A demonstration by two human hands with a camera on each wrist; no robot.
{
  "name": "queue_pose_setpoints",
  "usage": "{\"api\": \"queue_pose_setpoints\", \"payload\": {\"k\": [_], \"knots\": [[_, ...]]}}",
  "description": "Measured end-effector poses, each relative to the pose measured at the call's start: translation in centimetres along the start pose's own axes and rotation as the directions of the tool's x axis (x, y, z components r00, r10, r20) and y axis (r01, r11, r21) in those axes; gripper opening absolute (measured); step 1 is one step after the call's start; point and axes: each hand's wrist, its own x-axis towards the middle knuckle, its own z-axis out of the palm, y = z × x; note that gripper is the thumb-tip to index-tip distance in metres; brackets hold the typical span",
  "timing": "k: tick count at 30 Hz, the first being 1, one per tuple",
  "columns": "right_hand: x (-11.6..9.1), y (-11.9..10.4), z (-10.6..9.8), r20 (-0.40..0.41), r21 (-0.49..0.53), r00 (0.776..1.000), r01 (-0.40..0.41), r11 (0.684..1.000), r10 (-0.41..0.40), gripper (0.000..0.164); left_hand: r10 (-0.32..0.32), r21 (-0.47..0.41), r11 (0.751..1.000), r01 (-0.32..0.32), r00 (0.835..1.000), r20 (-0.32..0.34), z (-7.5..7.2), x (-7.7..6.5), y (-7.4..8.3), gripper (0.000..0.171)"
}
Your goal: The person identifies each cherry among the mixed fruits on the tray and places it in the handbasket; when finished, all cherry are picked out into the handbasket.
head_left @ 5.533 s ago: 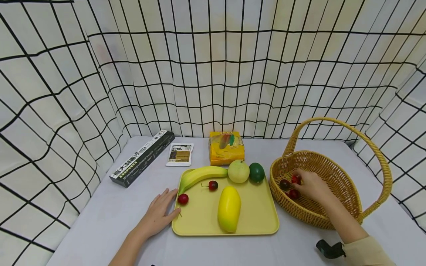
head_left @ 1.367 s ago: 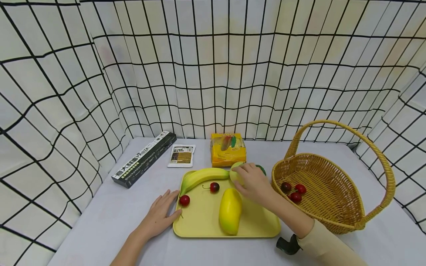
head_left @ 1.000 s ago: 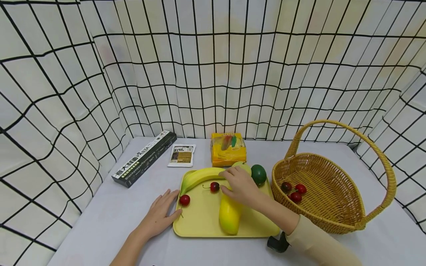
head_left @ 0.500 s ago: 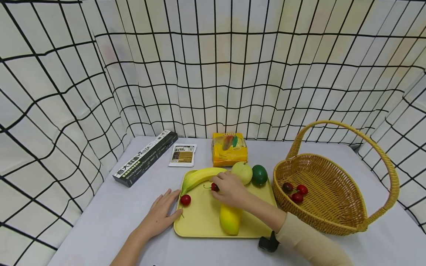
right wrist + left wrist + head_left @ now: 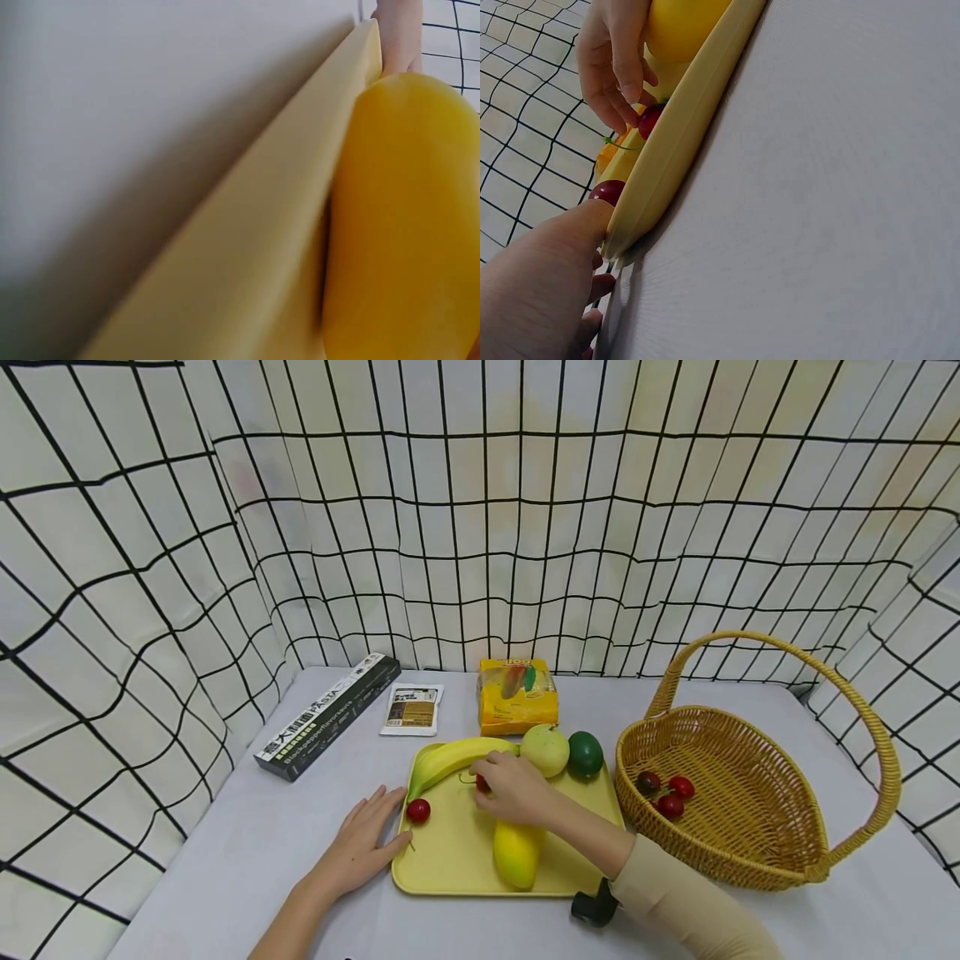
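Observation:
My right hand [image 5: 513,789] reaches over the yellow tray [image 5: 450,868] and pinches a red cherry [image 5: 482,783] with a green stem; in the left wrist view its fingertips touch the cherry [image 5: 651,120] from above. My left hand [image 5: 360,845] rests with fingers extended against the tray's left edge, beside another cherry [image 5: 418,811]. Also on the tray are a banana [image 5: 457,756], a pale green round fruit [image 5: 545,750], a dark green fruit [image 5: 585,755] and a yellow mango [image 5: 517,858], partly hidden by my right hand. In the right wrist view, the mango [image 5: 409,217] fills the right side.
To the tray's right stands a wicker basket [image 5: 735,860] with a tall handle and several cherries [image 5: 670,807] inside. Behind the tray lie a yellow packet [image 5: 517,702], a small sachet [image 5: 412,710] and a black pasta box [image 5: 330,718]. Black netting [image 5: 480,556] encloses the table.
My right hand has left the basket, passed over the pale green fruit, and come left and down to the cherry, its fingers closing on it. My left hand has stayed at the tray edge.

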Motion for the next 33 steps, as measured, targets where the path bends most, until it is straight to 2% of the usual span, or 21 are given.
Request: {"api": "queue_pose_setpoints", "payload": {"k": [11, 20, 33], "knots": [[0.43, -0.04, -0.17, 0.04, 0.016, 0.997, -0.069, 0.997, 0.069, 0.03, -0.01, -0.008, 1.0, 0.01, 1.0, 0.011, -0.07, -0.02, 0.14, 0.065], [0.66, -0.29, -0.04, 0.103, 0.015, 0.992, -0.08, 0.997, 0.078, 0.031, -0.001, -0.007, 1.0, 0.001, 1.0, 0.0, -0.04, -0.08, 0.09, 0.065], [0.76, -0.9, 0.15, 0.145, -0.022, 0.985, -0.089, 0.996, 0.091, 0.029, 0.006, -0.013, 1.0, -0.006, 1.0, -0.005, -0.06, -0.06, 0.1, 0.065]]}}
